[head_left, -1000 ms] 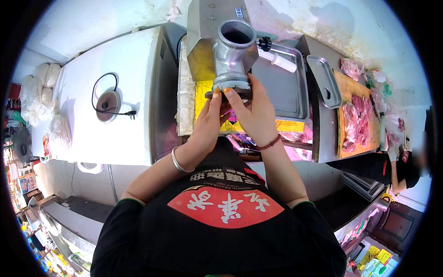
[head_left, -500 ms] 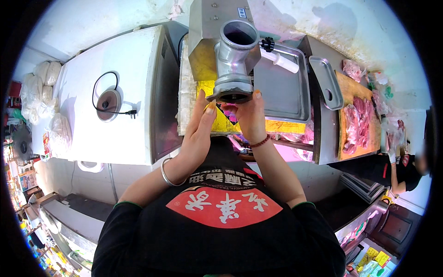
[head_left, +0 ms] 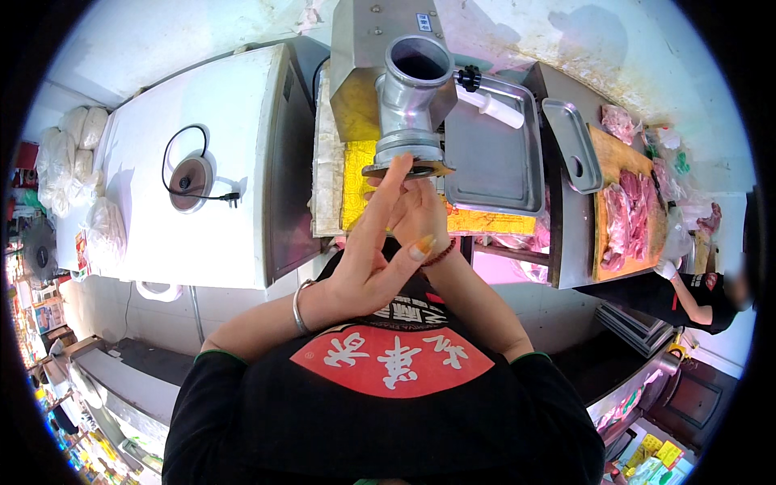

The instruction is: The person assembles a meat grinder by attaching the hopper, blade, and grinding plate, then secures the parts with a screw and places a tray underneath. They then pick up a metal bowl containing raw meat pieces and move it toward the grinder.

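Observation:
In front of me stands a metal meat grinder (head_left: 406,113) with an upright round feed tube. A ring nut with protruding lugs (head_left: 437,168) sits at its outlet end, facing me. My left hand (head_left: 373,255) is open, its thumb spread away and its long fingers reaching up against the ring nut's front. Just below the ring nut, my right hand (head_left: 423,218) is partly covered by the left one. Its fingertips are hidden, so I cannot see whether they grip anything.
Right of the grinder lies a steel tray (head_left: 495,170) with a white pusher (head_left: 499,111). Farther right, raw meat (head_left: 629,214) rests on a wooden board near a gloved co-worker. A white chest (head_left: 218,153) on the left bears a corded round device (head_left: 191,184).
My left hand has shifted right, across the ring nut's front, with its thumb swung outward. My right hand has dropped from the ring's right side to beneath it. The ring's lugs sit at another angle.

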The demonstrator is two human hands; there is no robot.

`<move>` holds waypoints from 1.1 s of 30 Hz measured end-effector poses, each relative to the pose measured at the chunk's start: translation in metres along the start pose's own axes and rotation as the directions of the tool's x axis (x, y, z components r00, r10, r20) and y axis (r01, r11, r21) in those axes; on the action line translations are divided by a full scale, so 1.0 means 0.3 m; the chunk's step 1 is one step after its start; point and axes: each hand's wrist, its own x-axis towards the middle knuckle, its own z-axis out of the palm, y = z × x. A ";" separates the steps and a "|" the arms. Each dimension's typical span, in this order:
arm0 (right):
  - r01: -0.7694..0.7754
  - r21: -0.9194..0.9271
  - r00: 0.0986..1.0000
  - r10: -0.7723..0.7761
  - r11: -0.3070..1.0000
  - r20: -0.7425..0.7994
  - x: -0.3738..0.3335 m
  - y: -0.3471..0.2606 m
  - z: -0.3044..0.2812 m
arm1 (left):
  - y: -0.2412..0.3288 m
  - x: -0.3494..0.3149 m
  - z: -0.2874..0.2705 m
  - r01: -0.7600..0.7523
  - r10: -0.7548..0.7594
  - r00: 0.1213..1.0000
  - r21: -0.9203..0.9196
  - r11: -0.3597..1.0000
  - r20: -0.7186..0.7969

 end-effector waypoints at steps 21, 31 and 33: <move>0.324 -0.946 0.590 -0.777 -0.024 0.222 -0.148 -0.131 0.164 | -0.242 -0.036 -0.103 0.392 -0.745 0.606 -0.709 0.586 -0.281; 0.135 -0.766 0.556 -0.591 -0.629 0.584 -0.104 -0.070 0.036 | -0.090 0.018 -0.022 0.238 -0.593 0.745 -0.708 0.665 -0.305; 0.093 -0.798 0.607 -0.601 -0.596 0.519 -0.112 -0.023 -0.074 | 0.066 -0.020 -0.041 0.157 -0.195 0.977 -0.339 0.928 -0.083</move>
